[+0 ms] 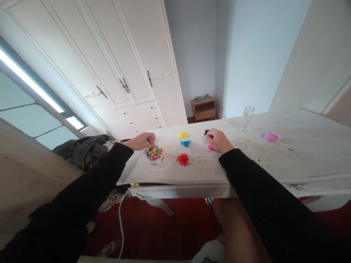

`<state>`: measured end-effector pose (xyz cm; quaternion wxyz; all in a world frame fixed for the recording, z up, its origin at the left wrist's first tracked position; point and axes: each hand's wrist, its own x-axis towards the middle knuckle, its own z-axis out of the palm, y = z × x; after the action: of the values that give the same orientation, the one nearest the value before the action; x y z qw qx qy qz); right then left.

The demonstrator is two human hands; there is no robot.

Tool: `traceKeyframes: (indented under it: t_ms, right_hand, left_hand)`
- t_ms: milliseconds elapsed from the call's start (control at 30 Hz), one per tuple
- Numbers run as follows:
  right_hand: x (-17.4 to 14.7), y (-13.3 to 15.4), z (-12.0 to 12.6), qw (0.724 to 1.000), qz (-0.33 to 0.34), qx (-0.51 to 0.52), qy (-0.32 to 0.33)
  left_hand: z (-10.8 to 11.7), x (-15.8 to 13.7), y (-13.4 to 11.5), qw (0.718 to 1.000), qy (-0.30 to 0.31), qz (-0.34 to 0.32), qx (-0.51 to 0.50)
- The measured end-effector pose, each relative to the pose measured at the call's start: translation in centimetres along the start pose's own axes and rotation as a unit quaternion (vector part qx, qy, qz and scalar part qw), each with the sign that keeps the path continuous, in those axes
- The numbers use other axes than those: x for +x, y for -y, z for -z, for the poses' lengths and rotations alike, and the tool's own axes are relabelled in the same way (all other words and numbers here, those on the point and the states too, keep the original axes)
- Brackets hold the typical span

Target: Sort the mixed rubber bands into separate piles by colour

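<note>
My left hand is over the left end of the table, its fingers pinched at the back edge of a mixed pile of thin, many-coloured pieces like small rubber bands. Whatever is between those fingertips is too small to tell. My right hand is closed, fingertips down, beside a black pile and partly covering a pink pile. Its grip is hidden. Between my hands lie a yellow pile, a blue pile and a red pile, each of one colour.
A clear glass jar stands upright towards the back of the white table. Right of it lies a pink-purple object. A white cable hangs at the table's front left. Dark clothes are heaped beyond its left end.
</note>
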<state>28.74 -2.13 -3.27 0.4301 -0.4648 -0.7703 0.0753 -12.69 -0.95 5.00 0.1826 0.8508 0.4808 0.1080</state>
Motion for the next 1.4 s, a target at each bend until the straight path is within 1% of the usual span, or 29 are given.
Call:
traceKeyframes:
  t_ms: [100,233,300,433,500,533,633,700,767,867,933,1067,1167,1267,1333,1400]
  right_hand:
    - [0.0,0.1,0.1,1.000,-0.003,-0.002,0.008]
    - [0.0,0.1,0.2,1.000,-0.001,-0.007,0.015]
    - [-0.1,0.1,0.2,1.000,-0.003,-0.007,0.019]
    - [-0.1,0.1,0.1,1.000,-0.008,-0.007,0.021]
    - [-0.1,0.1,0.1,1.000,-0.008,-0.009,0.021]
    - [-0.1,0.0,0.1,1.000,-0.008,-0.010,0.022]
    - [-0.1,0.0,0.0,1.000,-0.005,-0.013,0.022]
    - [-0.1,-0.1,0.0,1.000,-0.003,-0.013,0.024]
    - [-0.1,-0.1,0.0,1.000,-0.003,-0.011,0.026]
    - [-0.1,-0.1,0.1,1.000,-0.004,-0.007,0.026]
    - [-0.2,0.0,0.2,1.000,-0.005,-0.005,0.026]
    - [-0.2,0.0,0.1,1.000,-0.008,-0.007,0.028]
    - [-0.2,-0.1,0.1,0.999,-0.006,-0.011,0.030]
    - [-0.2,-0.2,0.0,0.999,-0.005,-0.013,0.031]
    - [-0.2,-0.2,0.0,0.999,-0.006,-0.012,0.032]
    - [-0.2,-0.1,0.0,0.999,-0.009,-0.011,0.033]
  left_hand:
    - [0.0,-0.1,-0.3,1.000,0.029,0.004,-0.004]
    - [0.0,-0.2,-0.5,0.998,0.058,0.023,0.029]
    - [0.0,-0.3,-0.4,0.997,0.060,0.031,0.037]
    - [0.2,-0.8,-0.7,0.997,0.042,0.019,0.054]
    - [0.2,-1.3,-1.2,0.996,0.051,0.025,0.066]
    - [0.1,-1.5,-1.5,0.995,0.068,0.029,0.065]
    - [-0.4,-2.2,-2.5,0.987,0.152,0.029,0.050]
    - [-1.0,-2.5,-2.8,0.982,0.180,0.019,0.044]
    - [-1.5,-2.6,-2.8,0.984,0.175,0.007,0.035]
    - [-2.0,-2.4,-2.4,0.989,0.148,-0.010,0.001]
    - [-2.0,-2.3,-2.1,0.991,0.130,-0.010,-0.013]
    - [-1.7,-2.4,-2.6,0.996,0.089,-0.012,0.027]
    - [-1.9,-2.5,-3.8,0.995,0.088,-0.022,0.042]
    - [-2.7,-2.4,-4.8,0.995,0.082,-0.048,0.042]
    - [-3.3,-2.1,-5.1,0.994,0.081,-0.066,0.046]
    - [-3.7,-1.9,-5.0,0.992,0.092,-0.071,0.045]
